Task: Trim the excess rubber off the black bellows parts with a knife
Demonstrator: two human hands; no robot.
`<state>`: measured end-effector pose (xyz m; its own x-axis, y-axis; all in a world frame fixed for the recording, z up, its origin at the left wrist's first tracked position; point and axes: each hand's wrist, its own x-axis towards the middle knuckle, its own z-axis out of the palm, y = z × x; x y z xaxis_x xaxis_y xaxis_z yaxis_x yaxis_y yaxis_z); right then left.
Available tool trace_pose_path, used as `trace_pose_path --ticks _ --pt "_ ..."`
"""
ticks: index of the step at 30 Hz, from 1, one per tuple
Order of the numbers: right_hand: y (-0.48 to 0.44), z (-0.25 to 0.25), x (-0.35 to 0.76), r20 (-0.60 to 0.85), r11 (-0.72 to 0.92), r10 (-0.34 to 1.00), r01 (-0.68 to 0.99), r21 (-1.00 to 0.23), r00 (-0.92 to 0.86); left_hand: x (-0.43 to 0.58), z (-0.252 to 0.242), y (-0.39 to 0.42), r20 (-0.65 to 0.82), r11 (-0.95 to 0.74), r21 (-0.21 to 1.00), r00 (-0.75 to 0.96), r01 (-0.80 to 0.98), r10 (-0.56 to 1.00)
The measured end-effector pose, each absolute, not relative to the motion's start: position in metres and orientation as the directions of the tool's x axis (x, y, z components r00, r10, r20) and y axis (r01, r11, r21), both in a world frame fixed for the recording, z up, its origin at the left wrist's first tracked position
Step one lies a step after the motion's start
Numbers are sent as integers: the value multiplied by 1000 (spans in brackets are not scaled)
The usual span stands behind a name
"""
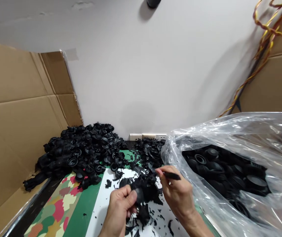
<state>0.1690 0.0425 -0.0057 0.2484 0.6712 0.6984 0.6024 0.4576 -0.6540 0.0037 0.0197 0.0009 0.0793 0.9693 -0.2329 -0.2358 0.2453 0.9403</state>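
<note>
Low in the middle, my left hand [118,205] pinches a black rubber part [139,197] between thumb and fingers. My right hand [179,194], a little to the right and apart from that part, is closed around a slim black tool [171,175]. The tool's working end is too small to make out. Black rubber scraps [148,189] lie heaped between and behind my hands. Smaller trimmings are scattered over the white sheet [101,205] beneath them.
A large pile of ribbed black rubber parts [89,144] rests at the back left beside a cardboard panel [19,89]. To the right, a clear plastic bag [229,131] holds more rubber parts [212,166]. A power strip [148,136] sits against the wall; twisted wires [264,56] hang at right.
</note>
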Motion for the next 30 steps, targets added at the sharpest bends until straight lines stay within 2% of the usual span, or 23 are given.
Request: trace_pose_path --ticks 3,5,7,12,17,24,27,30 --pt "42 -3 176 446 250 800 453 -856 401 2 2 23 -279 275 929 20 -247 960" --pt "38 -2 173 290 172 885 324 -930 364 1 2 25 -275 268 922 14 -281 961" --pt "33 -2 169 233 169 923 222 -960 307 0 2 26 -267 261 916 22 -304 963" --pt "28 -1 163 203 206 938 20 -978 280 -1 1 26 -232 237 933 51 -271 971" --pt "25 -2 164 322 338 935 -101 -936 150 1 1 25 -145 151 977 51 -148 988" --pt "19 0 154 214 251 958 -198 -947 192 0 -4 26 37 -37 999 53 3 998" --pt "19 3 154 224 251 959 -152 -956 174 1 -3 25 86 -89 993 49 75 995" --pt "19 6 157 284 289 941 1 -957 184 2 0 25 119 -123 985 40 121 992"
